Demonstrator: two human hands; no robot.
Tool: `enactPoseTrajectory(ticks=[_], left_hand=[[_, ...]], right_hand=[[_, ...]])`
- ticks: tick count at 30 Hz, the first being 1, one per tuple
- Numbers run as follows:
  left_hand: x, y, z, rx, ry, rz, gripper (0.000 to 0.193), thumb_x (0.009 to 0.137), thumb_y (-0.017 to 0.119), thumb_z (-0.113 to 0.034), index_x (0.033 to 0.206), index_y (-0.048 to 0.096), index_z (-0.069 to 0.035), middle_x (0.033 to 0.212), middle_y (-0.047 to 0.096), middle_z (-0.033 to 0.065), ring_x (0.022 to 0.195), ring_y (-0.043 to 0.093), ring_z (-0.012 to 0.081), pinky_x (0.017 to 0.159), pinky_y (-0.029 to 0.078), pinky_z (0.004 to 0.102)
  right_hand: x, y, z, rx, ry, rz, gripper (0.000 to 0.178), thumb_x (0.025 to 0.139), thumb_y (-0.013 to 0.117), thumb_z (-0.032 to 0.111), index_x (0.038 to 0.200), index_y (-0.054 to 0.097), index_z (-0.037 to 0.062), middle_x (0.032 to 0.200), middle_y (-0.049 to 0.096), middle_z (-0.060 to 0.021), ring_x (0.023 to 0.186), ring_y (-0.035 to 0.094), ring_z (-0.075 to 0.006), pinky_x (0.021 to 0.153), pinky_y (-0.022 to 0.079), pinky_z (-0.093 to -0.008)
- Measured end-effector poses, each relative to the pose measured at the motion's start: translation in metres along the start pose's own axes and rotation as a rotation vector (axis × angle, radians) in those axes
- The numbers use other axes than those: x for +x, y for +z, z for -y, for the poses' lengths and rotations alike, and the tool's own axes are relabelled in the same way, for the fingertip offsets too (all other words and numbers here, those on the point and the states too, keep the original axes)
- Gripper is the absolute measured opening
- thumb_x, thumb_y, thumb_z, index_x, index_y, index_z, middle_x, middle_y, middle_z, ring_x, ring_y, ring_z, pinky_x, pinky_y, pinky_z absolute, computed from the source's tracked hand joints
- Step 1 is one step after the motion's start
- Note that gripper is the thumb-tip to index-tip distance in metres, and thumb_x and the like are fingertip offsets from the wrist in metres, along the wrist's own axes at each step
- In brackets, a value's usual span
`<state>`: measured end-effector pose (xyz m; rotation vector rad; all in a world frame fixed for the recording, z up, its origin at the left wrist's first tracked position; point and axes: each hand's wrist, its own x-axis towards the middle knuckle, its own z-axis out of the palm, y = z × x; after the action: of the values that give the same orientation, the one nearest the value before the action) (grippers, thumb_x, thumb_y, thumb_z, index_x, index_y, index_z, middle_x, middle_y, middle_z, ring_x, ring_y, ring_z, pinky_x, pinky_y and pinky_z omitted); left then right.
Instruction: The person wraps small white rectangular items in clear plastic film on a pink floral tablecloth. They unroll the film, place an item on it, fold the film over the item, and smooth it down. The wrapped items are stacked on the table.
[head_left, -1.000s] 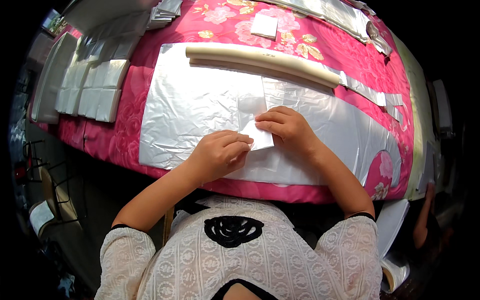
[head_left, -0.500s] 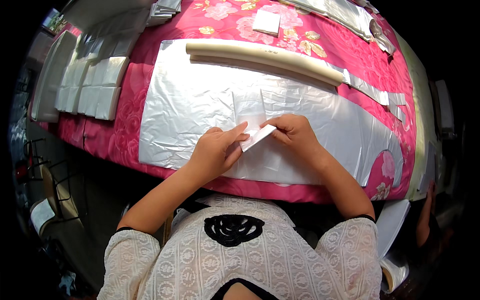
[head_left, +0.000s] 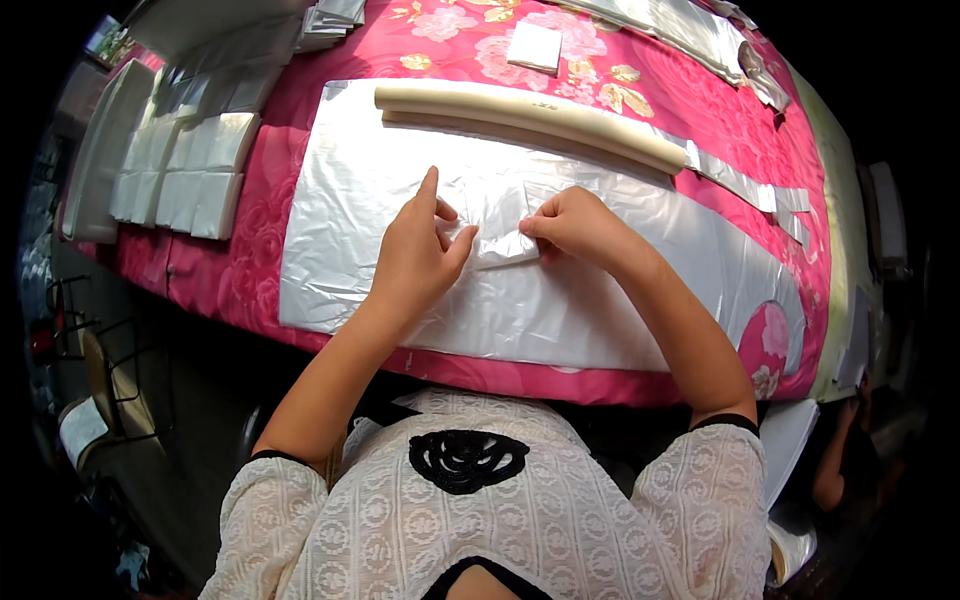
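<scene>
A small folded white plastic film (head_left: 497, 222) lies over a large silvery-white plastic sheet (head_left: 345, 215) in front of me. My right hand (head_left: 578, 228) pinches the right edge of the folded film between thumb and fingertips. At its left edge is my left hand (head_left: 415, 250), with the index finger stretched away from me and the thumb apart. That thumb's tip is close to the film; whether it touches I cannot tell. Beyond both hands, a long cream tube (head_left: 530, 117) rests across the sheet.
Stacks of folded white packets (head_left: 200, 205) stand at the left beside a clear bin (head_left: 100, 160). One flat white packet (head_left: 535, 46) lies on the pink floral tablecloth (head_left: 400, 30). Film strips (head_left: 735, 180) trail off rightward. Another person's arm (head_left: 832, 465) shows at the lower right.
The film, tilted up between both hands before, now lies flatter on the sheet. My left hand has let go and spread its fingers. My right hand has shifted slightly away from me.
</scene>
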<state>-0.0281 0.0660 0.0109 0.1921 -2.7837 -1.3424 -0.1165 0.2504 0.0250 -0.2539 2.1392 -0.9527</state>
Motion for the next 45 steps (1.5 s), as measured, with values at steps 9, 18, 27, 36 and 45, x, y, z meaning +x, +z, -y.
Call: enactPoseTrajectory(ticks=[9,18,27,36,45], left_hand=[[-0.001,0.039,-0.002,0.487,0.551,0.027,0.076,0.081,0.058,-0.041,0.131,0.033,0.010,0.136,0.034,0.0256,0.130,0.029,0.0367,0.107,0.023,0.0451],[0.006,0.051,0.009,0.528,0.438,0.107,0.114,0.068,0.056,-0.068,0.135,0.018,0.016,0.143,0.016,0.0306,0.137,0.012,0.0373,0.111,0.007,0.0472],[-0.014,0.030,0.011,0.195,0.466,-0.013,0.092,0.076,0.062,-0.048,0.138,0.022,0.006,0.143,0.019,0.0260,0.135,0.017,0.0369,0.109,0.013,0.0460],[-0.131,-0.039,0.052,-0.761,-0.619,0.649,0.024,0.091,0.053,-0.013,0.108,0.059,0.004,0.101,0.064,0.0108,0.090,0.062,0.0157,0.082,0.049,0.0272],[-0.164,-0.042,0.073,-0.963,-0.916,0.101,0.019,0.082,0.054,-0.006,0.095,0.061,0.006,0.089,0.065,0.0099,0.076,0.064,0.0172,0.069,0.051,0.0278]], right_hand=[[0.004,0.000,0.002,0.071,0.048,0.023,0.030,0.082,0.063,0.025,0.063,0.062,0.0022,0.055,0.059,-0.0046,0.049,0.054,-0.0093,0.046,0.040,-0.0225],[-0.006,0.009,-0.005,-0.092,-0.082,-0.138,0.023,0.067,0.068,0.025,0.061,0.063,0.0026,0.056,0.061,-0.0100,0.053,0.060,-0.0195,0.054,0.048,-0.0300],[-0.038,0.011,-0.002,-0.642,-0.265,-0.381,0.026,0.067,0.070,0.016,0.086,0.062,0.0004,0.087,0.064,-0.0125,0.081,0.061,-0.0267,0.074,0.048,-0.0358],[0.013,0.090,0.007,-0.679,-0.679,-0.420,0.067,0.088,0.045,0.046,0.137,0.033,0.0011,0.144,0.023,-0.0228,0.137,0.014,-0.0350,0.111,0.010,-0.0452],[-0.044,0.207,0.028,-0.360,-0.928,-0.038,0.055,0.088,0.047,0.034,0.134,0.038,0.0037,0.147,0.013,-0.0233,0.138,0.002,-0.0394,0.107,-0.003,-0.0551]])
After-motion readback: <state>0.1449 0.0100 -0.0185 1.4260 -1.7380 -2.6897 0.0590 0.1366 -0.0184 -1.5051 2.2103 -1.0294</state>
